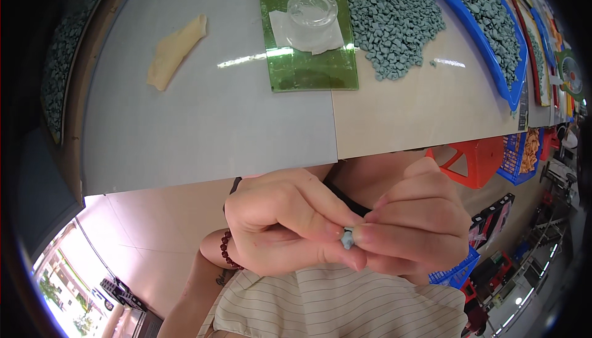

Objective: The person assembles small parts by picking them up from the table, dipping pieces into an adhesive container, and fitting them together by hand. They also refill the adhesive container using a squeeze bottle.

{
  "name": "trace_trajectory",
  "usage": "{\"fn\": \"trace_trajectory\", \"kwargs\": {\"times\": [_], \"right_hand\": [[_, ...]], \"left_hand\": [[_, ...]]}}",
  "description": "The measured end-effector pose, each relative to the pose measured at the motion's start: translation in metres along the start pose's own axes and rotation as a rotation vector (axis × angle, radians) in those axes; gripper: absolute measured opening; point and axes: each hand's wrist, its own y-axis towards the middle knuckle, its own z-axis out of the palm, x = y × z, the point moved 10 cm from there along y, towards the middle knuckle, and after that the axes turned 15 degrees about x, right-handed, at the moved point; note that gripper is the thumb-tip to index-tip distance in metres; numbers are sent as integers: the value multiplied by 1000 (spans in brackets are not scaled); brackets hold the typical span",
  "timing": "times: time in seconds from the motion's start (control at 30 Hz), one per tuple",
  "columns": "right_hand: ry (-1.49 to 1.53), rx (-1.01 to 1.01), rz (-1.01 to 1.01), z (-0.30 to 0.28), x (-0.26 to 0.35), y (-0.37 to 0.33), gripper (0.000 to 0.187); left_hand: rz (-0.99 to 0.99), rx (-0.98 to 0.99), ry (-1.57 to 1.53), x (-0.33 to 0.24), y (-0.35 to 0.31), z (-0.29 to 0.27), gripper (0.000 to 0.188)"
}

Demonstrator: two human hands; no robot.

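Observation:
Just beyond the front edge of the table, above my lap, my two hands meet fingertip to fingertip. My left hand (pixel 277 221) is closed in a pinch on a small blue-green stone (pixel 348 240). The fingers of my right hand (pixel 419 227) are pressed together on the same stone from the other side. Only a little of the stone shows between the fingertips. On the table behind the hands lies a large heap of similar blue-green stones (pixel 394 23).
A green slab (pixel 308 79) bears white paper and a clear round dish (pixel 311 20). To its left lies a limp beige rubbery piece (pixel 177 52). A blue tray (pixel 472 42) of stones stands at right, with a red stool (pixel 478 162) below the table edge.

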Motion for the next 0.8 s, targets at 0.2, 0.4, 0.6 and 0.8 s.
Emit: {"fn": "trace_trajectory", "kwargs": {"times": [0.2, 0.4, 0.6, 0.8], "right_hand": [[162, -262, 43, -4, -11, -10, 25], [43, -162, 15, -2, -6, -2, 28], [-70, -119, -26, -4, 3, -5, 26], [-246, -48, -16, 1, 13, 1, 27]], "left_hand": [[-81, 0, -304, 18, 8, 9, 25], [-235, 115, -366, 30, 2, 22, 20], [-383, 192, -431, 34, 1, 23, 23], [-350, 201, -417, 39, -3, 18, 24]]}}
